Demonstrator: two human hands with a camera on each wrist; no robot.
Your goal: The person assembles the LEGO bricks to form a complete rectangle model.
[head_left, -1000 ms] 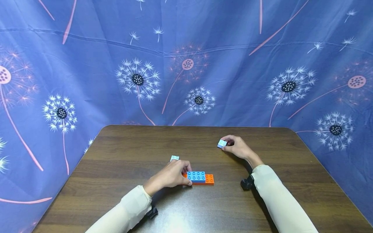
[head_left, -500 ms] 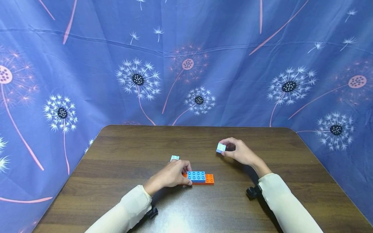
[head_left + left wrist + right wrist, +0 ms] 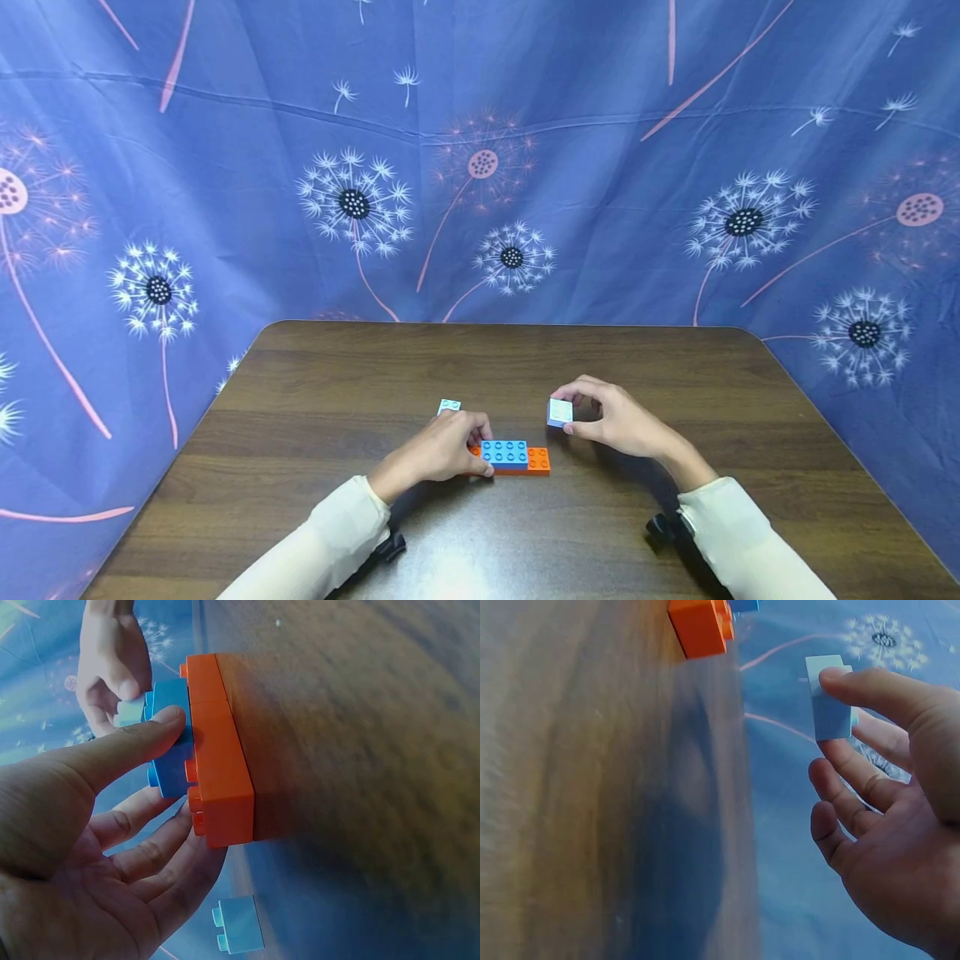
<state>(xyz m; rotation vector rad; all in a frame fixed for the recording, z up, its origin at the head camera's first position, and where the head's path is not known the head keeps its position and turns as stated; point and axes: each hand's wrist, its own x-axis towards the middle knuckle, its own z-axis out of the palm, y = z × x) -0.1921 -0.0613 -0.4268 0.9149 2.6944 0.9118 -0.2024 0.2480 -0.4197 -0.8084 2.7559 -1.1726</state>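
Two orange toy building bricks point(image 3: 221, 765) lie end to end on the table, with a seam between them in the left wrist view. A blue eight-stud brick point(image 3: 506, 452) sits on top across that seam. My left hand point(image 3: 442, 450) grips this stack at its left part, thumb on the blue brick's near side, fingers behind it. Between thumb and fingers my right hand point(image 3: 622, 418) pinches a small pale blue brick point(image 3: 829, 701), raised over the table to the stack's back right. Part of the left orange brick is hidden by the left hand in the head view.
Another pale blue brick point(image 3: 449, 406) stands on the brown wooden table point(image 3: 337, 375) just behind the left hand. A blue dandelion-print cloth point(image 3: 600, 208) hangs beyond the table's far edge.
My right hand has come nearer and slightly left with the small pale blue brick, towards the stack. The left hand and the stack have stayed in place.
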